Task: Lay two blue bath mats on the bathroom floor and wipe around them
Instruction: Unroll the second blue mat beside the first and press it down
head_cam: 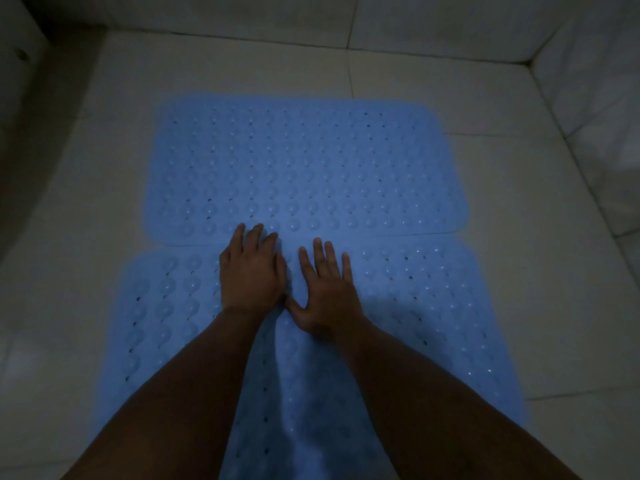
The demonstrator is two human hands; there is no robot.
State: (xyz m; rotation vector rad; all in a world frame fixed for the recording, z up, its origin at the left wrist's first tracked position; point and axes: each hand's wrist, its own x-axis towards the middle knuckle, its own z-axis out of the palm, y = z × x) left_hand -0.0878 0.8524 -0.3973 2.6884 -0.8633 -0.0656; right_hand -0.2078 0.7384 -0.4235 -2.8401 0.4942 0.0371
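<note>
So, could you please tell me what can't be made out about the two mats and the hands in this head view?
- Near mat: its near end runs off the bottom edge, and both forearms cover its middle.
- The strip where the near mat meets the far mat: partly hidden under the left hand; whether they overlap there is unclear.
- Right hand: the palm faces down, so its contact is unseen.
- Any wiping cloth: none in view.
- Floor: too dim to judge wetness.

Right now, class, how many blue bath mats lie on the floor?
2. The far mat lies nearer the wall; the near mat lies closest, under both hands, overlapping it at the seam.
</note>
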